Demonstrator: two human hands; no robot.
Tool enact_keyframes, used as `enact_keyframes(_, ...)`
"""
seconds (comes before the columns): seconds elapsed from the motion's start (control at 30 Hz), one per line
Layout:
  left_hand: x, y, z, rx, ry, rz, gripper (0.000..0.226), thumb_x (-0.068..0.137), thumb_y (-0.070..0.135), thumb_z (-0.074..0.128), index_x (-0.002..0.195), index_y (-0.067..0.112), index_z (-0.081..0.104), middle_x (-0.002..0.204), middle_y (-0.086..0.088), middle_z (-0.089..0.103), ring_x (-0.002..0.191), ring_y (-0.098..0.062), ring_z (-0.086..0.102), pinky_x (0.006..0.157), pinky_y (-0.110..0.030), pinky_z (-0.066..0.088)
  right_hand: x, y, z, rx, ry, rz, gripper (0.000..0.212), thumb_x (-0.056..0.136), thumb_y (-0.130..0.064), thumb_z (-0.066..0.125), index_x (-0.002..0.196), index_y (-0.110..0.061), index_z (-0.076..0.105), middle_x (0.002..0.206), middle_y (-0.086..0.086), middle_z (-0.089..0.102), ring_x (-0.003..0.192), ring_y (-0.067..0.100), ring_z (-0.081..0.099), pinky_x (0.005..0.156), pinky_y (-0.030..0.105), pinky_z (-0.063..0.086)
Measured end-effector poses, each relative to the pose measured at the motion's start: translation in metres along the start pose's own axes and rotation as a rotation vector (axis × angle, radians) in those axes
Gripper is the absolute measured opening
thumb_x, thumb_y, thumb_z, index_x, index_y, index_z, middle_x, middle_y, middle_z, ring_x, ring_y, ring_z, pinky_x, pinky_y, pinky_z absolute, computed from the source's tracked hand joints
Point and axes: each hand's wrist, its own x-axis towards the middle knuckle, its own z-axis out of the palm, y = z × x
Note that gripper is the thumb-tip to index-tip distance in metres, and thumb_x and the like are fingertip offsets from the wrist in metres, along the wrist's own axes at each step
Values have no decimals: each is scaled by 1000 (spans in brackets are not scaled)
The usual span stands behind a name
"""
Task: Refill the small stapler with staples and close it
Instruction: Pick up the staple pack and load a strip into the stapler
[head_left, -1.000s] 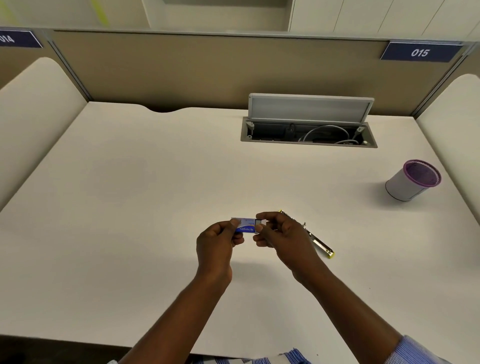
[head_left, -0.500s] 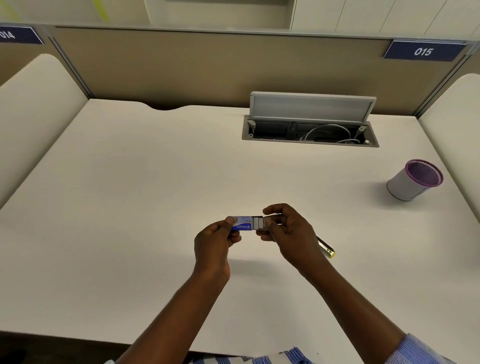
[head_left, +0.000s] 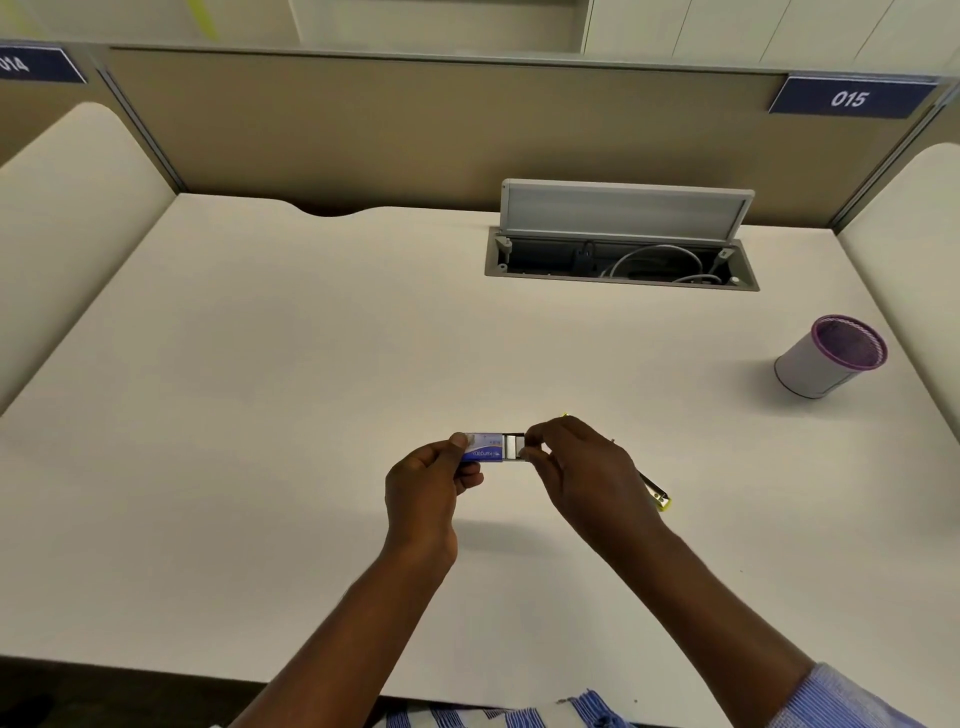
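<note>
A small blue and white staple box is held just above the desk by my left hand, which pinches its left end. Its inner tray sticks out to the right, with silver staples showing inside. My right hand pinches the tray's right end. The small stapler, metal with yellow ends, lies open on the desk behind my right hand, mostly hidden by it.
A white pen cup with a purple mesh rim stands at the right. An open cable hatch with its lid up sits at the back of the white desk. Partition panels close in the sides and back.
My right hand has drawn the tray out of the staple box to the right, so the staples show. The view has shifted slightly.
</note>
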Motion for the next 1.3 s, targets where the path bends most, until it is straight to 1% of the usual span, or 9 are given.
enact_keyframes(0.13, 0, 0, -1, 23, -1, 4, 12, 94, 20, 70, 85, 13, 75, 72, -5, 77, 60, -15, 69, 63, -22, 58, 1, -5, -7, -131, -34, -75, 10, 91, -21, 71, 97, -13, 70, 91, 1, 69, 62, 25, 63, 49, 31, 45)
enact_keyframes(0.33, -2, -3, -2, 22, -8, -13, 13, 95, 17, 68, 88, 9, 75, 72, -6, 76, 59, -17, 68, 68, -28, 58, 2, -13, -9, -261, -134, -138, 2, 91, -12, 67, 91, -14, 66, 85, 2, 63, 62, 26, 60, 43, 34, 44)
enact_keyframes(0.53, -2, -5, -4, 15, -18, -22, 15, 95, 16, 68, 84, 8, 74, 69, -5, 75, 58, -17, 66, 75, -35, 59, 5, -16, -14, -330, -200, -183, 12, 80, -5, 73, 79, -14, 65, 74, 2, 60, 55, 24, 57, 43, 28, 24)
enact_keyframes(0.63, -1, -4, -4, 7, -21, -23, 14, 95, 16, 68, 84, 8, 74, 68, -4, 75, 57, -16, 66, 76, -36, 59, 7, -11, -14, -255, -204, -200, 6, 88, -7, 64, 85, -12, 66, 80, 4, 61, 62, 27, 59, 45, 32, 33)
enact_keyframes(0.73, -1, -3, -5, -5, -29, -27, 14, 94, 15, 68, 84, 7, 74, 68, -5, 75, 56, -16, 66, 74, -35, 59, 11, -7, -16, -107, -193, -160, 13, 94, -9, 56, 98, -11, 69, 88, 6, 65, 68, 30, 60, 54, 40, 48)
enact_keyframes(0.83, 0, -3, -6, -9, -31, -34, 14, 94, 15, 68, 83, 8, 74, 66, -3, 75, 58, -16, 67, 75, -34, 59, 14, -4, -15, -15, -199, -171, 19, 96, -8, 54, 106, -13, 69, 92, 6, 65, 70, 29, 59, 59, 41, 49)
enact_keyframes(1.0, 2, -4, -6, -12, -25, -53, 14, 95, 15, 68, 85, 8, 74, 73, -9, 76, 63, -21, 67, 79, -37, 60, 16, 0, -12, 74, -170, -177, 20, 89, 2, 57, 98, -12, 69, 87, 4, 61, 65, 26, 53, 57, 35, 44)
enact_keyframes(1.17, 5, -5, -6, -22, -11, -78, 17, 95, 13, 68, 81, 7, 74, 72, -11, 75, 63, -23, 65, 75, -35, 59, 17, 5, -5, 130, -123, -143, 21, 85, 7, 58, 91, -10, 69, 88, 4, 64, 67, 26, 57, 59, 38, 49)
enact_keyframes(1.3, 7, -6, -5, -24, 4, -92, 17, 94, 15, 69, 80, 8, 74, 72, -11, 75, 61, -22, 67, 73, -34, 60, 17, 9, 3, 250, -43, -10, 23, 86, 7, 56, 88, -13, 68, 84, 0, 65, 72, 22, 59, 66, 43, 52)
